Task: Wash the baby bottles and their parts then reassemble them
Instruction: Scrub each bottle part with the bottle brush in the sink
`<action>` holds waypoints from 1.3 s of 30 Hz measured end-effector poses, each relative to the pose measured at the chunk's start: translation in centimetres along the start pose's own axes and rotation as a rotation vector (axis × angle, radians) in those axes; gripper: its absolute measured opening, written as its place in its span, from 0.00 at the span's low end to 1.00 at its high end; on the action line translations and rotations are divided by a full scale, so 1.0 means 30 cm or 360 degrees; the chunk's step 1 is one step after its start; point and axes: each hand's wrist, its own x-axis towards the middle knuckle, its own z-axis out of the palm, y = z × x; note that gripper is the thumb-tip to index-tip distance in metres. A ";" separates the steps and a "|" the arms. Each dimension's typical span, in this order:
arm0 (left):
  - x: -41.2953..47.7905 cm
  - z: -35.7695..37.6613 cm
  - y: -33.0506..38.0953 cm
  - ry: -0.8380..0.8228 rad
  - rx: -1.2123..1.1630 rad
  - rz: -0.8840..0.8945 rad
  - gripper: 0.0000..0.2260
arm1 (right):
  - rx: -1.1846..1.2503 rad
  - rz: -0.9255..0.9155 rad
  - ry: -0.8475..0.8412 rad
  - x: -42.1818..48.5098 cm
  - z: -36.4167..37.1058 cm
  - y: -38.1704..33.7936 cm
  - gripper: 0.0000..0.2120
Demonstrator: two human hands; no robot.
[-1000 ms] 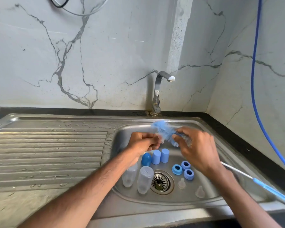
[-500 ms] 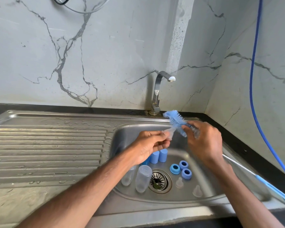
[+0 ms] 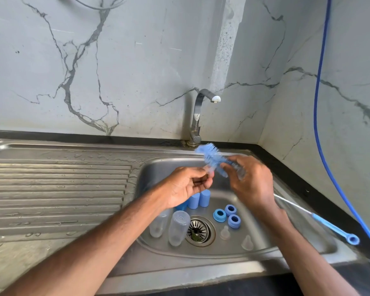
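Note:
My left hand (image 3: 185, 185) pinches a small clear teat (image 3: 209, 170) over the sink basin (image 3: 158, 167). My right hand (image 3: 249, 180) grips the blue bottle brush (image 3: 210, 155) near its bristle head, and the bristles touch the teat. The brush's white and blue handle (image 3: 329, 226) trails off to the right over the sink rim. On the basin floor stand two clear bottles (image 3: 177, 228) upside down, blue caps (image 3: 199, 198), three blue collar rings (image 3: 228, 215) and two more clear teats (image 3: 225, 232).
The drain strainer (image 3: 198, 230) lies in the middle of the basin. A chrome tap (image 3: 198, 116) stands behind it with no water running. A wet ribbed drainboard (image 3: 58, 189) stretches left. A blue hose (image 3: 320, 124) hangs along the right wall.
Both hands have risen a little above the basin. The brush head has swung up and to the right, still against the teat in my left hand.

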 end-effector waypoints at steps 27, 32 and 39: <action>0.012 -0.013 -0.055 0.0466 0.2205 0.1594 0.04 | 0.0068 0.0440 -0.0325 0.011 0.014 0.008 0.07; 0.026 -0.017 -0.051 0.0458 0.2414 0.1750 0.04 | 0.0294 0.0496 -0.0240 0.020 -0.004 0.027 0.07; 0.020 -0.007 -0.056 0.0441 0.2461 0.1875 0.04 | -0.0052 0.0757 -0.0318 0.020 0.005 0.084 0.10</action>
